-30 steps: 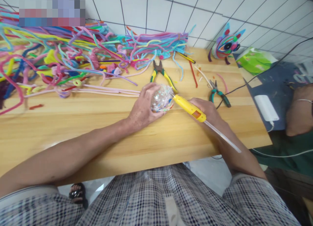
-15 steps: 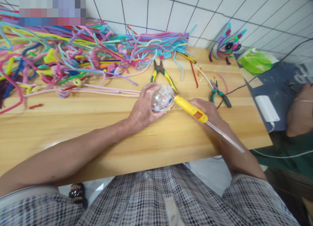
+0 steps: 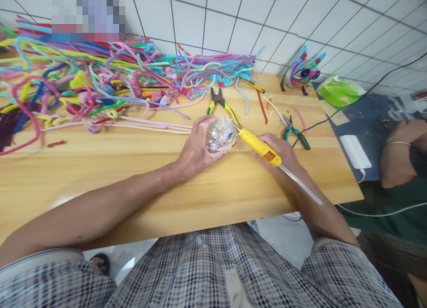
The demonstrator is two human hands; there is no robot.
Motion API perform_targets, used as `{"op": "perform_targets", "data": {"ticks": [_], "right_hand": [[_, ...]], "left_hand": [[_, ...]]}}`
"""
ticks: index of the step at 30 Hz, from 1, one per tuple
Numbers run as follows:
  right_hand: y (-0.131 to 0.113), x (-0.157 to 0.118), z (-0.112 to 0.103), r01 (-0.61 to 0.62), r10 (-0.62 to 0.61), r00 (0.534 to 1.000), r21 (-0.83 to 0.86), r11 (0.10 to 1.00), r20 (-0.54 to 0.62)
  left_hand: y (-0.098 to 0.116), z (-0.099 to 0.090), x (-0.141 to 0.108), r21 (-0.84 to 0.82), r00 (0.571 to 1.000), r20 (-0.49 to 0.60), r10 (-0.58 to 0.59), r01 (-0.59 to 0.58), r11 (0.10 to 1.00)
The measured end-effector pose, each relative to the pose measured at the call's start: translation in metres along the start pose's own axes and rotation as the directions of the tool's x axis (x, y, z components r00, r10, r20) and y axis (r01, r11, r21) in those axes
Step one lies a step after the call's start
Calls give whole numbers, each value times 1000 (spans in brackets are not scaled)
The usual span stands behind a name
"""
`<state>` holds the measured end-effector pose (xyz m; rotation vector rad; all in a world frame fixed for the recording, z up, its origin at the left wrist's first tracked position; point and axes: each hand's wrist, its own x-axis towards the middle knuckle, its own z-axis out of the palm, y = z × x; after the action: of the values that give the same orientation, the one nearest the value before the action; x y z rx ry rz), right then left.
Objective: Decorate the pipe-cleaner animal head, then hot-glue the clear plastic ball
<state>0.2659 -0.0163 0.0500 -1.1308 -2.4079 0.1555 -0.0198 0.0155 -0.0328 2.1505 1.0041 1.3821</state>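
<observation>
My left hand is closed around a clear, round ball with coloured bits on its surface. A yellow hot glue gun sits in my right hand, whose fingers wrap its handle. Its metal nozzle points at the ball's upper right side; whether it touches cannot be made out. From the back of the gun a clear glue stick sticks out. Just beyond the ball lie yellow-and-black pliers, jaws pointing away from me.
Tangled pipe cleaners cover the table's back left, with a bundle by the wall. Teal-handled pliers, a colourful animal figure, a green packet and a white device stand rightward. A black cable crosses there. Another person's arm is at right.
The view has shifted slightly. In my left hand the ball has turned a little, while the glue gun's nozzle stays at its upper right side.
</observation>
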Motion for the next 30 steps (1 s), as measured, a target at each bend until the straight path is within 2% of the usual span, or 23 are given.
{"op": "perform_targets", "data": {"ticks": [5, 10, 12, 19, 25, 30], "right_hand": [[1, 3, 4, 38, -44, 999, -222, 974, -23], [3, 5, 11, 132, -161, 986, -398, 908, -40], [5, 6, 13, 158, -191, 981, -410, 898, -41], [10, 7, 9, 171, -175, 984, -405, 898, 28], [9, 10, 3, 97, -89, 995, -401, 911, 40], [0, 16, -4, 163, -139, 986, -392, 905, 87]], "left_hand": [[0, 1, -1, 14, 1000, -11, -15, 15, 1000], [1, 1, -1, 4, 1000, -23, -13, 13, 1000], [2, 1, -1, -4, 999, -31, -10, 10, 1000], [3, 1, 0, -34, 1000, -25, -17, 16, 999], [4, 1, 0, -31, 999, -6, -54, 53, 998], [6, 1, 0, -17, 999, -2, -41, 41, 999]]}}
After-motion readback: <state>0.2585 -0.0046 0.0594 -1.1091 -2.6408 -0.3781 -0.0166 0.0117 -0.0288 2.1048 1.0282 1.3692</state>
